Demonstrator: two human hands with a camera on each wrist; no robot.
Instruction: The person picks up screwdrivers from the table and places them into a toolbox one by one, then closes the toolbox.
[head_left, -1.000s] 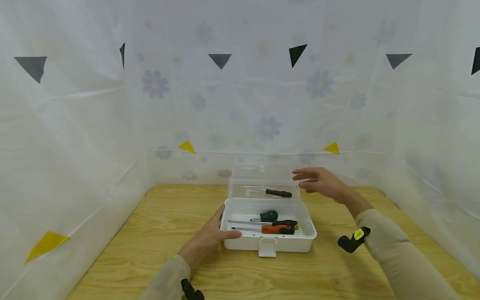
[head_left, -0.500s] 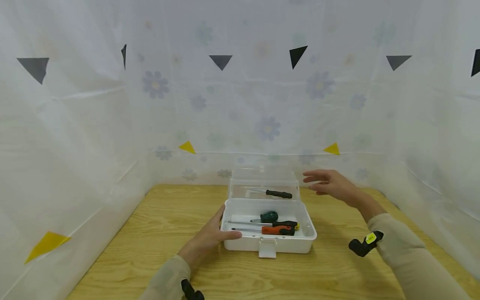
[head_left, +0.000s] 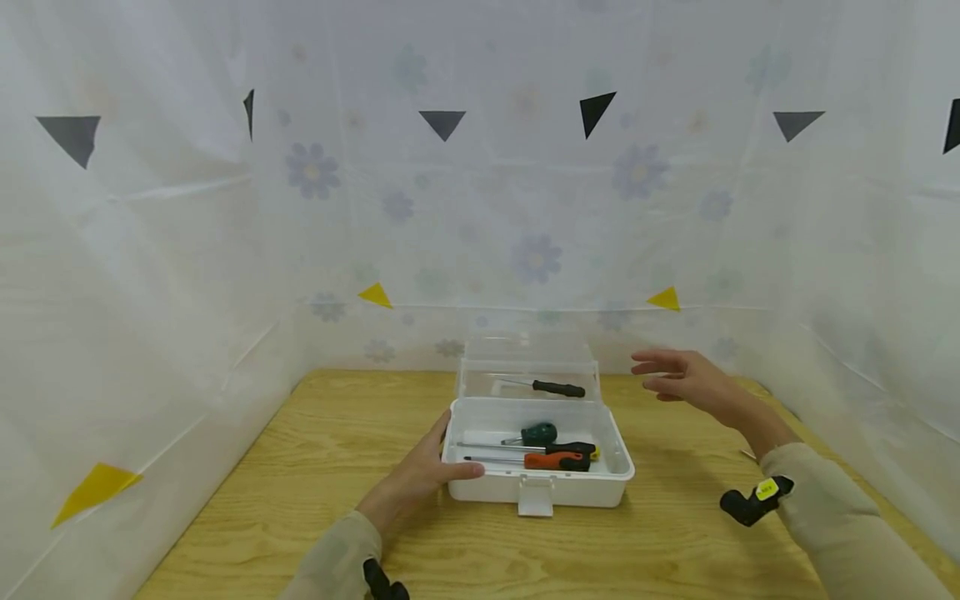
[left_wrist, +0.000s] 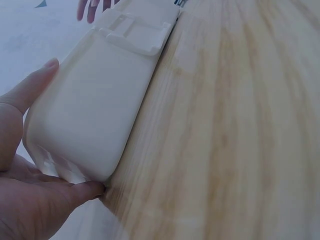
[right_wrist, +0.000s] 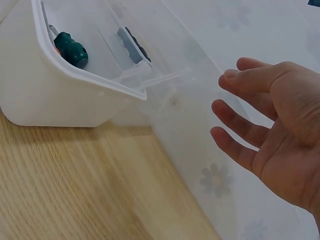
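A white plastic box [head_left: 536,487] stands open on the wooden table [head_left: 337,433], its clear lid [head_left: 525,358] tilted back. Inside lie a green-handled screwdriver [head_left: 538,432], a black-and-yellow one [head_left: 570,447] and an orange one [head_left: 555,459]. A black-handled screwdriver [head_left: 557,388] shows behind them, through the lid. My left hand [head_left: 431,467] rests against the box's front left corner, thumb [left_wrist: 35,82] along the front wall [left_wrist: 95,115]. My right hand [head_left: 686,379] hovers empty to the right of the lid, its fingers [right_wrist: 240,107] spread and apart from the lid [right_wrist: 165,100].
White flowered sheeting [head_left: 525,208] with black and yellow triangles closes in the table at the back and both sides. The box latch [head_left: 535,497] hangs down at the front. Bare tabletop lies to the left, right and front of the box.
My right hand has drawn away from the lid's right edge, moving right and slightly down. The left hand and the box have stayed put.
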